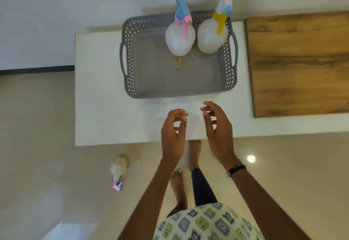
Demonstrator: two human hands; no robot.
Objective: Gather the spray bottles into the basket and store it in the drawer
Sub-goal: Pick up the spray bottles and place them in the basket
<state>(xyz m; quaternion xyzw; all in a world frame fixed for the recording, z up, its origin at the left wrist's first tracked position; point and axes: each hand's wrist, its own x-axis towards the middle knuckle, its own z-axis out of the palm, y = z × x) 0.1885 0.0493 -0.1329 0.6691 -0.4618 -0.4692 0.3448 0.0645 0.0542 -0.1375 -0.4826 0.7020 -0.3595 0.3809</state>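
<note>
A grey perforated basket [132,54] with side handles stands on a white counter [105,107]. Two white spray bottles stand upright at its far end: one with a pink and blue head [180,39], one with a yellow and blue head [212,37]. A third spray bottle [119,168] lies on its side on the floor, left of the counter's front edge. My left hand [172,135] and my right hand [217,132] hover side by side over the counter, just in front of the basket. Both are empty, fingers curled and apart.
A wooden surface [302,66] adjoins the white counter on the right. Beige floor tiles lie below, with my bare feet [194,154] close to the counter's front edge. A pale wall runs behind the counter.
</note>
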